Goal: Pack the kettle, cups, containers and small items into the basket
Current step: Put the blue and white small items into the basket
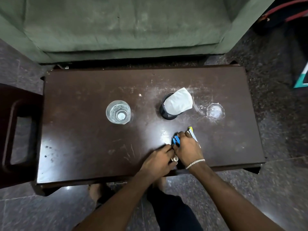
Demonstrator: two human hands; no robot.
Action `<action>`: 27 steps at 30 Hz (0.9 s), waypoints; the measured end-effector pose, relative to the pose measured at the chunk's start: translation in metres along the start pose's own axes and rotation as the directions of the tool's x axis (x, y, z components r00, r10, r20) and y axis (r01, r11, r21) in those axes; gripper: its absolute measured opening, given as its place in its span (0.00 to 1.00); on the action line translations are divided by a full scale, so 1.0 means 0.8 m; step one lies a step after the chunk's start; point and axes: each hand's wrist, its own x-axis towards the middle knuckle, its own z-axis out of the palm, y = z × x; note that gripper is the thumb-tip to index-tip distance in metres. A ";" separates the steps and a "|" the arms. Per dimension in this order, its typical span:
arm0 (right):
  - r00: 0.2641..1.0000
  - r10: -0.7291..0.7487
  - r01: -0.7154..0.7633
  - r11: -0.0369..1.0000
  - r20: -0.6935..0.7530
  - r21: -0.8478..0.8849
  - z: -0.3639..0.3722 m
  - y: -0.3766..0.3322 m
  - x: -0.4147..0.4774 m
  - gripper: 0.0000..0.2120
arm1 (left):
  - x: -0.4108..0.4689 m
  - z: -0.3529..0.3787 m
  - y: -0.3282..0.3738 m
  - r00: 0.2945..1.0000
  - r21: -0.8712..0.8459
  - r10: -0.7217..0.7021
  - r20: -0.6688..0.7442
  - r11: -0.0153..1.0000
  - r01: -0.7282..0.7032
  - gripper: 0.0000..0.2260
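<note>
Blue small item (176, 141) sits clasped under the right hand (187, 148) fingers; left hand (160, 160) curls on something pale; gathering small items appears underway; basket unseen; tumbler (118, 112) beyond on tabletop (80, 130); next, lift securely.
</note>
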 end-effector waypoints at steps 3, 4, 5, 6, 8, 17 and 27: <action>1.000 0.002 -0.002 1.000 -0.018 0.004 0.002 -0.006 -0.003 0.11 | -0.009 -0.007 -0.011 0.998 -0.024 0.007 -0.058 1.000 -0.009 0.09; 1.000 -0.002 0.002 1.000 -0.025 0.012 0.000 -0.010 -0.004 0.12 | -0.014 -0.014 -0.015 0.997 -0.028 0.005 -0.082 1.000 -0.007 0.08; 1.000 -0.003 0.004 1.000 -0.030 0.022 -0.004 -0.013 -0.006 0.13 | -0.020 -0.022 -0.019 0.995 -0.028 0.003 -0.104 1.000 -0.006 0.08; 0.999 -0.014 0.015 0.999 -0.034 0.028 -0.008 -0.022 -0.008 0.14 | -0.029 -0.033 -0.025 0.992 -0.032 -0.006 -0.129 0.999 0.002 0.08; 0.998 -0.059 0.059 0.998 -0.029 0.027 -0.015 -0.054 -0.013 0.16 | -0.056 -0.062 -0.041 0.980 -0.068 -0.056 -0.189 0.997 0.044 0.08; 0.948 -0.316 0.313 0.944 0.021 0.102 -0.029 -0.284 -0.054 0.18 | -0.222 -0.224 -0.129 0.886 -0.100 -0.243 -0.396 0.970 0.221 0.07; 0.830 -0.552 0.537 0.830 0.078 0.153 0.023 -0.549 -0.099 0.20 | -0.430 -0.369 -0.234 0.716 -0.111 -0.349 -0.604 0.927 0.358 0.07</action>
